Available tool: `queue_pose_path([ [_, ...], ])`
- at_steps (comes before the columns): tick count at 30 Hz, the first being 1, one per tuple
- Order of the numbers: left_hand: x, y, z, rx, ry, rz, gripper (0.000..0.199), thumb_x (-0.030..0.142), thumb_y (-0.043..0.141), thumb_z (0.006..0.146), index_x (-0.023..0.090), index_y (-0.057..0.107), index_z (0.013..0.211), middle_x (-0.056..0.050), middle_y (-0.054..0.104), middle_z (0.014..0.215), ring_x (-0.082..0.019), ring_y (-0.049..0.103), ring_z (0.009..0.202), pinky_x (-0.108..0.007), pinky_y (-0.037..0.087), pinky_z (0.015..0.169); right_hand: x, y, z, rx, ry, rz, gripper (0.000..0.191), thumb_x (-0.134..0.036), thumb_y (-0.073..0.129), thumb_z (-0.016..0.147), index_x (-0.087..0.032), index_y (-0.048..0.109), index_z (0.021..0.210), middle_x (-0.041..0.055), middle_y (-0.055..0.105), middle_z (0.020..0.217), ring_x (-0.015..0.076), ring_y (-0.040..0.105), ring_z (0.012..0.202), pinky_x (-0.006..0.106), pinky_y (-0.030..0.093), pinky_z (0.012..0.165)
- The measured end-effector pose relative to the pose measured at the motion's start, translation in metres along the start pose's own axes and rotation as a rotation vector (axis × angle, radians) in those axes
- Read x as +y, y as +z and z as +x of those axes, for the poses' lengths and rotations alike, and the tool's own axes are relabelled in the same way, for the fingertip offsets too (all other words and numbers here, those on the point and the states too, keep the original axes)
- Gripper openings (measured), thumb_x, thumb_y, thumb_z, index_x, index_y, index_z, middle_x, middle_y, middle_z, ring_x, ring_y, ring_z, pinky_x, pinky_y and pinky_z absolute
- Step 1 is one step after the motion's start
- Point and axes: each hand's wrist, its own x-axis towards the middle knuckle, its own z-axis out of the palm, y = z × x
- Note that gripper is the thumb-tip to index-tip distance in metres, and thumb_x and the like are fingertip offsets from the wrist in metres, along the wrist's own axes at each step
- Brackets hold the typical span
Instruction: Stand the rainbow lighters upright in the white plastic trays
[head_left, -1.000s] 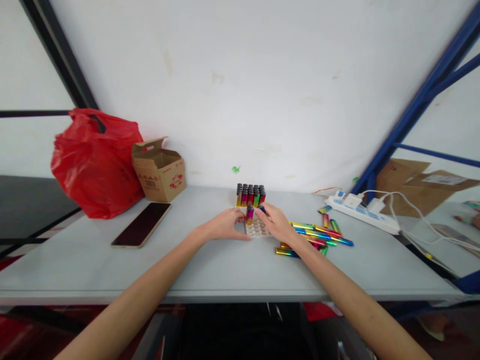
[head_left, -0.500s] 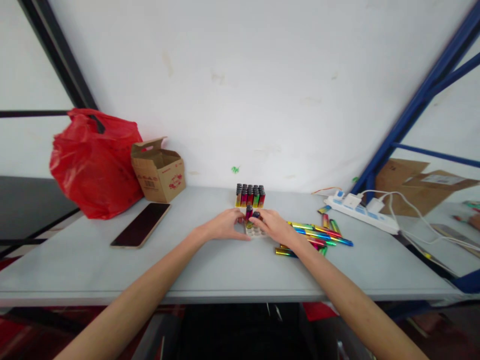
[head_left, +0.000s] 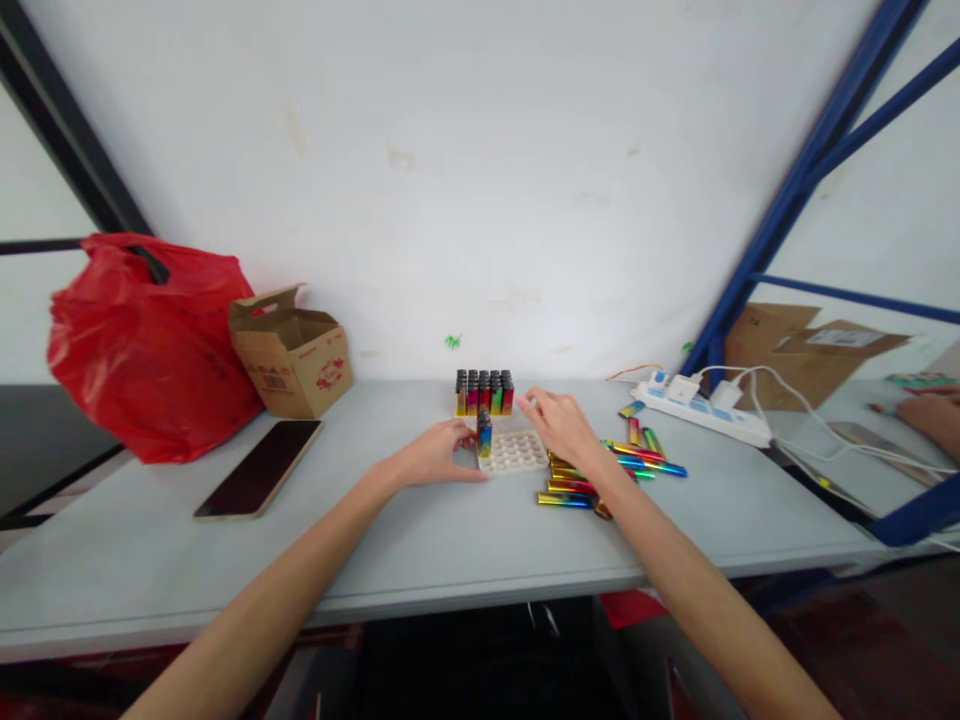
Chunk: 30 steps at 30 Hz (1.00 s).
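A white tray with rows of round pockets point(head_left: 517, 455) lies on the table. Several cigarette lighters point(head_left: 485, 440) with black tops and shiny coloured bodies stand upright along its left side. My left hand point(head_left: 435, 456) is at the tray's left edge, thumb apart from the fingers, with the fingertips beside the standing lighters. Over the tray's right rear corner is my right hand point(head_left: 561, 428), fingers loosely bent and apart, nothing seen in them. Partly under my right wrist lies a heap of shiny coloured lighter bodies point(head_left: 566, 499); my forearm hides some.
Behind the tray stands a block of upright lighters point(head_left: 485, 394). Leftward are a phone point(head_left: 260, 468), an open carton point(head_left: 315, 370) and a red plastic bag point(head_left: 161, 360). At right lie a power strip point(head_left: 701, 412) and cables; a person's hand point(head_left: 930, 418) shows at the far right.
My right hand has let go of a lighter and moved up off the tray, uncovering its pockets. My left hand has stayed by the tray's left edge. The whole view has shifted slightly.
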Motion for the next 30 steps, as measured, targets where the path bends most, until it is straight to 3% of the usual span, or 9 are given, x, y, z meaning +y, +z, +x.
queue_pose_path([
  [3,-0.002,0.000,0.000,-0.013,-0.013,0.020,0.055,0.059,0.084,0.073,0.017,0.071,0.107,-0.009,0.074,0.108,-0.028,0.069,0.097,-0.037,0.055,0.091,0.053,-0.011,-0.003,0.110,0.330,-0.201,0.035,-0.039,0.046,0.108,-0.015,0.068,0.119,0.0200,0.069,0.120,0.0326,0.063,0.117,0.040,0.044,0.097],
  [5,-0.003,0.001,0.001,-0.011,-0.016,0.024,0.056,0.059,0.084,0.073,0.017,0.072,0.108,-0.009,0.074,0.108,-0.028,0.069,0.096,-0.037,0.055,0.090,0.090,-0.015,-0.009,0.101,0.532,-0.283,0.040,-0.039,0.051,0.105,-0.013,0.066,0.132,0.0253,0.059,0.139,0.0382,0.055,0.129,0.045,0.043,0.102],
  [8,-0.002,0.001,0.001,-0.001,-0.012,0.024,0.056,0.060,0.083,0.073,0.017,0.072,0.107,-0.009,0.074,0.108,-0.027,0.069,0.095,-0.036,0.056,0.090,0.134,-0.015,-0.017,-0.092,0.694,-0.291,0.050,-0.038,0.051,0.104,-0.012,0.059,0.146,0.0256,0.051,0.153,0.0418,0.053,0.136,0.051,0.043,0.106],
  [10,-0.002,0.001,0.001,0.003,-0.010,0.022,0.056,0.061,0.083,0.073,0.017,0.072,0.106,-0.009,0.074,0.108,-0.027,0.069,0.095,-0.036,0.056,0.089,0.149,-0.011,-0.019,-0.204,0.693,-0.265,0.046,-0.033,0.051,0.103,-0.007,0.066,0.138,0.0283,0.059,0.146,0.0391,0.059,0.132,0.047,0.045,0.106],
  [13,0.000,0.000,0.001,0.003,-0.006,0.029,0.055,0.061,0.083,0.073,0.017,0.072,0.104,-0.009,0.074,0.108,-0.027,0.069,0.094,-0.036,0.056,0.089,0.150,-0.001,-0.015,-0.241,0.612,-0.233,0.036,-0.026,0.053,0.101,-0.006,0.076,0.120,0.0280,0.071,0.126,0.0347,0.067,0.121,0.041,0.048,0.104],
  [17,0.000,0.000,0.000,-0.004,-0.007,0.035,0.053,0.060,0.083,0.074,0.017,0.071,0.104,-0.010,0.074,0.107,-0.027,0.068,0.095,-0.036,0.056,0.090,0.133,0.013,-0.002,-0.202,0.448,-0.180,0.026,-0.017,0.059,0.097,-0.011,0.078,0.113,0.0209,0.075,0.118,0.0294,0.068,0.117,0.037,0.047,0.104],
  [22,-0.001,0.000,0.000,0.000,-0.008,0.030,0.056,0.062,0.083,0.073,0.018,0.071,0.106,-0.009,0.074,0.108,-0.027,0.068,0.096,-0.037,0.056,0.091,0.117,0.020,0.007,-0.117,0.302,-0.105,0.044,0.001,0.059,0.085,-0.016,0.073,0.123,0.0134,0.072,0.117,0.0208,0.068,0.110,0.031,0.049,0.102],
  [26,-0.001,0.000,0.000,-0.007,-0.015,0.036,0.056,0.064,0.082,0.073,0.018,0.070,0.102,-0.009,0.074,0.107,-0.028,0.068,0.097,-0.037,0.055,0.091,0.106,0.019,0.007,0.084,0.244,0.222,0.054,-0.006,0.068,0.080,-0.020,0.068,0.132,0.0114,0.066,0.124,0.0183,0.072,0.096,0.034,0.055,0.097],
  [30,0.001,0.000,0.000,0.001,0.000,0.024,0.054,0.063,0.082,0.072,0.019,0.070,0.100,-0.008,0.074,0.107,-0.028,0.069,0.098,-0.037,0.054,0.091,0.087,0.017,0.008,0.080,0.345,0.675,0.035,-0.025,0.079,0.077,-0.017,0.075,0.111,0.0087,0.076,0.103,0.0224,0.073,0.091,0.039,0.056,0.092],
])
